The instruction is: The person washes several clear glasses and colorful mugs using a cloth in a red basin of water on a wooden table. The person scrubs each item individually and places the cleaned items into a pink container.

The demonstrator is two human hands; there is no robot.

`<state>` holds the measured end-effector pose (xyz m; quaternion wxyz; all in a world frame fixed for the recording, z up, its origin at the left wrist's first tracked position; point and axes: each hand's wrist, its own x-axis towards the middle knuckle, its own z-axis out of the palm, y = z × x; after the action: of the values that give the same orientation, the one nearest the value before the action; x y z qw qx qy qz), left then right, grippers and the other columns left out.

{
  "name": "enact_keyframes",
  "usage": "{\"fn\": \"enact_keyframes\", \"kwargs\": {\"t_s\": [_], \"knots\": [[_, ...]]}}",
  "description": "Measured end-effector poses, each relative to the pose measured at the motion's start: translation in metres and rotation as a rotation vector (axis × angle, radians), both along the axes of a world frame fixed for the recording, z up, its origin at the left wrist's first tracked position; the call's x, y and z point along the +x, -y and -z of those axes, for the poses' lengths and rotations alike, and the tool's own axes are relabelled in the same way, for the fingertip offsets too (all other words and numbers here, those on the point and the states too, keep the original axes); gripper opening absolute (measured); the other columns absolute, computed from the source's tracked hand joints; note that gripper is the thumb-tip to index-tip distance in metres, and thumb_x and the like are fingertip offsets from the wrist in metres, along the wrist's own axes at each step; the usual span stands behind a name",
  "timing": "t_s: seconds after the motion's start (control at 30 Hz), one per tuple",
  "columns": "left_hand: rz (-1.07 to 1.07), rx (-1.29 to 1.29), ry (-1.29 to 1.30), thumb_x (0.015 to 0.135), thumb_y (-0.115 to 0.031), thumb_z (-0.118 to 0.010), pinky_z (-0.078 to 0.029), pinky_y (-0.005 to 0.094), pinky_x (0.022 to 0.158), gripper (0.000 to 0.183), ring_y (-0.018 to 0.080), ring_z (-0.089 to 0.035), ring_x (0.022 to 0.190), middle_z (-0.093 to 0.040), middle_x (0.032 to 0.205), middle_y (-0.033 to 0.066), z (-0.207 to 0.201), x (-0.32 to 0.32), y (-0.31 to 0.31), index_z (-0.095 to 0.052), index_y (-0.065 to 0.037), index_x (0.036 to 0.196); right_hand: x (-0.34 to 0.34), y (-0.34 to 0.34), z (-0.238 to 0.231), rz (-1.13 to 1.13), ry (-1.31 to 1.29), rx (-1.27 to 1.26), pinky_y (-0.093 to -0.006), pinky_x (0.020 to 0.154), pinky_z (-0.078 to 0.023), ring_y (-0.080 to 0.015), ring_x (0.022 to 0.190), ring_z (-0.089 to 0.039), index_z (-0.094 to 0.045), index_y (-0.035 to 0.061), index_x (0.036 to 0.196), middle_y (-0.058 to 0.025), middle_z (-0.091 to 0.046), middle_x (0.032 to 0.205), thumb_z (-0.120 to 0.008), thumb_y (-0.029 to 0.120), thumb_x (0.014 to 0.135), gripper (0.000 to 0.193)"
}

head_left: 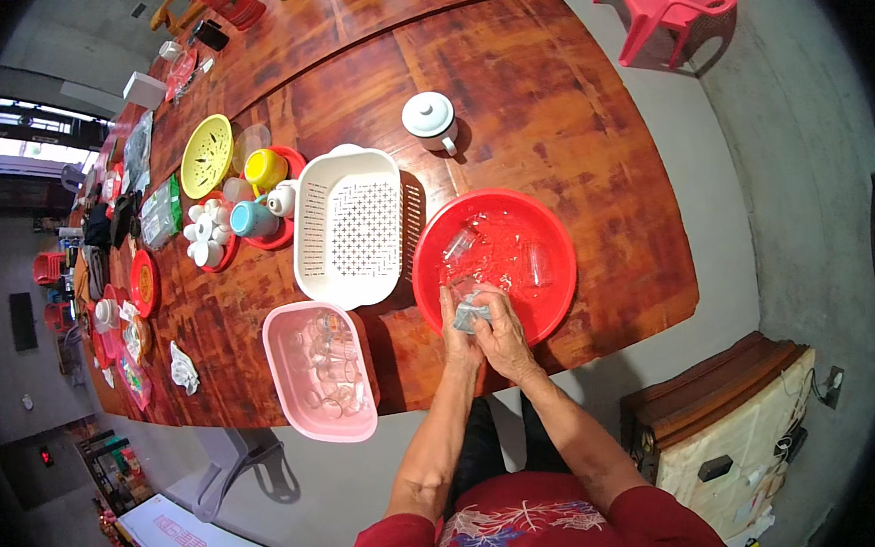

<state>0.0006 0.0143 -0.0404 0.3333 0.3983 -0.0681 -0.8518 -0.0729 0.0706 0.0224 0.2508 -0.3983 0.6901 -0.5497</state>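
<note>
Both hands are together over the near edge of a red basin (561, 228) of water. My right hand (505, 342) is closed on a grey-blue cloth (471, 315). My left hand (459, 340) wraps round a clear drinking glass (466, 290) from the left, the cloth pressed against it; fingers and cloth hide much of the glass. In the basin, another clear glass (535, 265) lies at the right and a small glass (460, 243) at the upper left. To the left, a pink tub (276, 356) holds several clear glasses (331, 365).
A white slotted basket (355, 228) stands left of the basin on the wooden table (591, 164). Beyond the basin is a white lidded mug (430, 119). Farther left are a yellow colander (207, 155), a blue mug (253, 219), a yellow mug (266, 170) and white cups (207, 232).
</note>
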Motion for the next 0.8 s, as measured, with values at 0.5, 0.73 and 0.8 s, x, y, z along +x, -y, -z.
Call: {"fn": "enact_keyframes", "kwargs": {"t_s": [0.5, 0.73, 0.8], "knots": [[0.146, 0.045, 0.061, 0.075, -0.052, -0.062, -0.054, 0.0377, 0.061, 0.047, 0.0217, -0.06, 0.074, -0.056, 0.086, 0.0026, -0.043, 0.001, 0.017, -0.052, -0.019, 0.106, -0.01, 0.003, 0.102, -0.01, -0.311, 0.608, -0.0501, 0.084, -0.039, -0.0431, 0.116, -0.034, -0.04, 0.0171, 0.126, -0.0212, -0.026, 0.137, -0.06, 0.022, 0.078, 0.052], [0.164, 0.068, 0.25, 0.072, -0.055, -0.055, -0.049, 0.039, 0.063, 0.048, 0.0204, -0.058, 0.076, -0.057, 0.086, 0.0008, -0.014, 0.01, 0.02, -0.052, -0.02, 0.104, -0.033, -0.017, 0.118, -0.487, -0.55, 0.668, -0.0461, 0.074, -0.046, -0.0335, 0.101, -0.051, -0.057, 0.0111, 0.108, -0.0146, -0.05, 0.111, -0.063, 0.02, 0.072, 0.037], [0.179, 0.043, 0.274, 0.071, -0.054, -0.055, -0.049, 0.0376, 0.063, 0.048, 0.0197, -0.057, 0.078, -0.057, 0.088, 0.0009, -0.012, 0.008, 0.024, -0.051, -0.02, 0.105, -0.049, -0.014, 0.097, -0.389, -0.195, 0.828, -0.0452, 0.074, -0.046, -0.033, 0.096, -0.053, -0.059, 0.0085, 0.104, -0.0157, -0.051, 0.104, -0.062, 0.018, 0.071, 0.034]]}}
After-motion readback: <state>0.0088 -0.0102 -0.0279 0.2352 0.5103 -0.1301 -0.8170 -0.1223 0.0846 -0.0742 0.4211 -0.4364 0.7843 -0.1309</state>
